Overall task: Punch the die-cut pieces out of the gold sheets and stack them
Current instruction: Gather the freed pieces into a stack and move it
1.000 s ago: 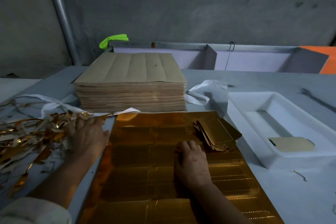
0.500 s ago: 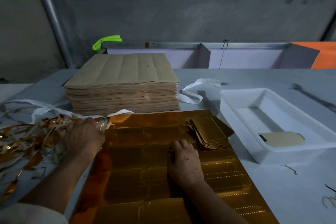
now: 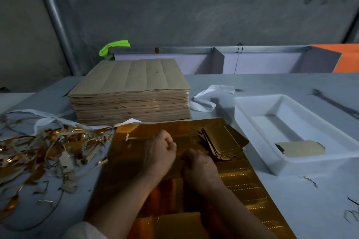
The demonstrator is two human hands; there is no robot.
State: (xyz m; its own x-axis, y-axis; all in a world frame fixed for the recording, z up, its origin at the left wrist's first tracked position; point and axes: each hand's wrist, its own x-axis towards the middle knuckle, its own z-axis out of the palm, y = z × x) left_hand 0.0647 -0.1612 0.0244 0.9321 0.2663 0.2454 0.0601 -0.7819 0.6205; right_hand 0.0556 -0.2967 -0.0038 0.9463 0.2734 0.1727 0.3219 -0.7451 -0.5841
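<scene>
Left hand (image 3: 161, 149), grip balled tight, over gold sheet (image 3: 132, 161) mid-frame, right hand (image 3: 201, 170) rested on it, grip I could not tell, punched pieces (image 3: 223, 141) beside

I count two hands over the work: the left hand (image 3: 161, 151) and the right hand (image 3: 201, 170). One gold sheet (image 3: 242, 180) shows, spread out beneath them. On it sits one fanned bunch of punched pieces (image 3: 221, 143); their edges blur together on my feed, so I won't put a number on them. There is one tall stack of brown sheets (image 3: 130, 93), far too many layers to count. I see one white tray (image 3: 246, 122) with a single piece (image 3: 303, 148) inside. One heap of scrap strips (image 3: 44, 149). Two white straps (image 3: 206, 101), one either side of that stack. One green item (image 3: 113, 45) and one metal pipe (image 3: 56, 21).
</scene>
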